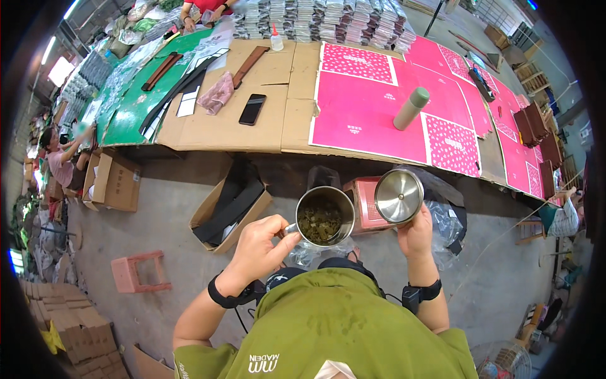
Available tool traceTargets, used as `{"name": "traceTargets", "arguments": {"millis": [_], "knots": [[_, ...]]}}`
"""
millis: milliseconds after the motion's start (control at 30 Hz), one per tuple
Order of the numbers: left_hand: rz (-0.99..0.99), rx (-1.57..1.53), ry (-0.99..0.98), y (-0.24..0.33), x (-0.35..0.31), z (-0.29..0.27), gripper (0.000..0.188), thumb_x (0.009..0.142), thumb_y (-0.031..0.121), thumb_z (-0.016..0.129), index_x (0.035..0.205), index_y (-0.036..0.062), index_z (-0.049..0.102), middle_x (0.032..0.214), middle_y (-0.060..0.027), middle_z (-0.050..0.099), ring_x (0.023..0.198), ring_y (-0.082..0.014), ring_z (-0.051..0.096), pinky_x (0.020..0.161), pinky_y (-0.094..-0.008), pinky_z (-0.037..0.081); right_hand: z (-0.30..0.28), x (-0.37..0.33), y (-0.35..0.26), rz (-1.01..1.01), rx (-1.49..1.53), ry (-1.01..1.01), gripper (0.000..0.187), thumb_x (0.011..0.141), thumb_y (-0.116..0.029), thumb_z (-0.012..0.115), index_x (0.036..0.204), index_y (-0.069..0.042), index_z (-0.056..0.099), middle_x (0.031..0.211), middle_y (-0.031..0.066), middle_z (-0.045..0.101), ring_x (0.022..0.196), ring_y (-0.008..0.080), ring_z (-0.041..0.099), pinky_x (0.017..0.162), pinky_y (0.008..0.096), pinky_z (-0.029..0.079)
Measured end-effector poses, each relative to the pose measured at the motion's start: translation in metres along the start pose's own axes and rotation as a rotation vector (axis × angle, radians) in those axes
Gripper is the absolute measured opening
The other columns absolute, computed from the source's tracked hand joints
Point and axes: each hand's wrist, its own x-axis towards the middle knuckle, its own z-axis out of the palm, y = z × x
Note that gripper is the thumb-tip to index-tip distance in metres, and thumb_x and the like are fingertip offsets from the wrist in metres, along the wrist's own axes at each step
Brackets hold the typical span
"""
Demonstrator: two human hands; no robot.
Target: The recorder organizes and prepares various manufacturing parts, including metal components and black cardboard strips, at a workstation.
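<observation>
My left hand (263, 245) is closed round the handle of a steel mug (351, 218). Wet, dark green leaves (319, 221), apparently tea leaves, lie inside the mug, whose open top faces me. To its right, my right hand (416, 235) grips a round steel lid (399, 194) by its lower right edge. A small knob shows in the middle of the lid. Mug and lid are held apart in the air, in front of my body and short of the table edge.
Ahead stands a long table with cardboard (221, 136) and pink printed sheets (372, 136). On it are a phone (252, 109), a pink cloth (216, 93) and a green-capped flask (411, 108). Below are a carton of black strips (230, 211) and pink stools (140, 271). Two people work farther off.
</observation>
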Motion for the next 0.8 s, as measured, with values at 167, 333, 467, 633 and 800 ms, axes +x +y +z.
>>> {"name": "traceTargets", "arguments": {"millis": [167,333,467,633,800], "knots": [[0.001,0.024,0.005,-0.025,0.006,0.002,0.020,0.082,0.015,0.069,0.078,-0.0010,0.058,0.070,-0.0105,0.058,0.064,-0.0191,0.057,0.061,-0.0298,0.044,-0.006,-0.007,0.017,0.105,-0.054,0.070,0.024,0.098,-0.015,0.044,0.116,-0.002,0.053,0.098,0.0074,0.065,0.079,0.0150,0.063,0.067,0.0294,0.051],[0.072,0.039,0.118,-0.036,0.025,0.022,0.026,0.081,0.019,0.069,0.072,0.0007,0.054,0.065,-0.0118,0.054,0.057,-0.0275,0.054,0.053,-0.0347,0.042,-0.035,-0.003,0.019,0.145,-0.149,0.145,0.018,0.097,-0.014,0.046,0.109,-0.003,0.053,0.085,0.0058,0.062,0.070,0.0141,0.059,0.063,0.0283,0.049],[0.067,0.095,0.135,-0.033,0.050,0.059,0.026,0.079,0.019,0.070,0.071,0.0013,0.054,0.065,-0.0124,0.055,0.060,-0.0301,0.055,0.054,-0.0369,0.041,-0.066,0.019,0.008,0.118,-0.160,0.212,0.020,0.095,-0.011,0.052,0.112,-0.001,0.053,0.084,0.0056,0.062,0.070,0.0130,0.058,0.064,0.0269,0.048],[-0.006,0.251,0.075,-0.032,0.093,0.142,0.025,0.080,0.021,0.067,0.072,0.0020,0.053,0.068,-0.0139,0.056,0.066,-0.0339,0.057,0.059,-0.0406,0.044,-0.079,0.068,-0.015,-0.126,-0.637,-0.188,0.025,0.089,-0.003,0.060,0.114,-0.001,0.059,0.093,0.0044,0.063,0.079,0.0094,0.060,0.070,0.0235,0.050],[-0.092,0.192,0.011,-0.037,0.129,0.236,0.023,0.081,0.021,0.067,0.077,0.0012,0.056,0.070,-0.0150,0.058,0.068,-0.0336,0.059,0.061,-0.0412,0.045,-0.111,0.112,-0.025,-0.372,-1.268,-0.537,0.028,0.078,-0.014,0.070,0.104,-0.006,0.062,0.086,0.0098,0.061,0.075,0.0276,0.063,0.066,0.0367,0.051]]}}
